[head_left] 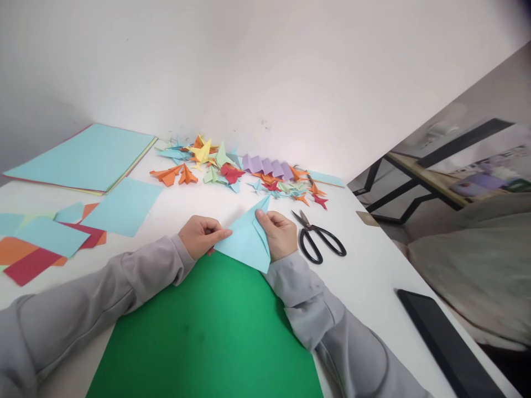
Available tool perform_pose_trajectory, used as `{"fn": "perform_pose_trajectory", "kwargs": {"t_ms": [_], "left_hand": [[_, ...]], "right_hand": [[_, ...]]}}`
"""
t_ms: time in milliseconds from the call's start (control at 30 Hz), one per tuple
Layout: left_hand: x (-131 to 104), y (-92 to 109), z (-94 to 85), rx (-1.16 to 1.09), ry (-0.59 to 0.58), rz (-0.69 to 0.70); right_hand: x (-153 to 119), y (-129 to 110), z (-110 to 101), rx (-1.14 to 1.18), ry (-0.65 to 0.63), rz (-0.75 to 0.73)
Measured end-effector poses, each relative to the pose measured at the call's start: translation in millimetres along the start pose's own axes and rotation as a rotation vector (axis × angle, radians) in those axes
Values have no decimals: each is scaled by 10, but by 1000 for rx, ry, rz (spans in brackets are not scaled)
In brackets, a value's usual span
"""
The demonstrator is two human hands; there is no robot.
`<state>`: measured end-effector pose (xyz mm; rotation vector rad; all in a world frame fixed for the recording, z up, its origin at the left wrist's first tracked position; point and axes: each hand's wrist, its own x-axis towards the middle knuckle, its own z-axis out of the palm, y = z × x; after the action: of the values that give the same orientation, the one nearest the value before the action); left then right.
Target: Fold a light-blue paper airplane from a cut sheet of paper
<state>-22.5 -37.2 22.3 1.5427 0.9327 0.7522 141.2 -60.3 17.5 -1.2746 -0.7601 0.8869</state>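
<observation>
A light blue folded paper (244, 240), roughly triangular with its point toward the wall, is held up between both hands. My left hand (202, 235) pinches its left corner between thumb and fingers. On the right side, my right hand (279, 231) grips the folded edge, thumb on top. Beneath the paper and hands lies a large green sheet (203, 331). Black-handled scissors (315, 235) rest with blades partly open, just right of my right hand.
Folded paper shapes (203, 157) in several colours and a purple pleated strip (267, 167) lie near the wall. Large coloured sheets (87, 157) and loose paper pieces (53, 237) are at left. A black flat object (443, 337) lies at right.
</observation>
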Motion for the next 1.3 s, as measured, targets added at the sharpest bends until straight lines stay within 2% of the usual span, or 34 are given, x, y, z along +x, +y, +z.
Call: {"fn": "perform_pose_trajectory", "kwargs": {"t_ms": [133, 233, 333, 433, 533, 733, 933, 1133, 1300], "left_hand": [[-8, 6, 0, -34, 5, 35], [11, -26, -18, -145, 30, 2], [32, -48, -31, -266, 55, -34], [26, -27, -29, -246, 18, 25], [11, 0, -23, -206, -37, 97], [31, -23, -35, -197, 78, 24], [44, 21, -63, -386, 192, -284], [80, 13, -114, -426, 264, -280], [96, 22, -138, -370, 256, -292]], "right_hand": [[64, -3, -39, -11, -8, 1], [45, 13, -47, -44, -76, 10], [-54, 24, -13, -166, -298, 31], [-195, 19, 56, -309, -586, 18], [-290, 9, 115, -347, -731, -17], [-308, -10, 127, -377, -778, -45], [-341, -26, 81, -399, -877, 16], [-328, -28, 41, -391, -930, 8], [-323, -32, 23, -388, -986, -2]]}}
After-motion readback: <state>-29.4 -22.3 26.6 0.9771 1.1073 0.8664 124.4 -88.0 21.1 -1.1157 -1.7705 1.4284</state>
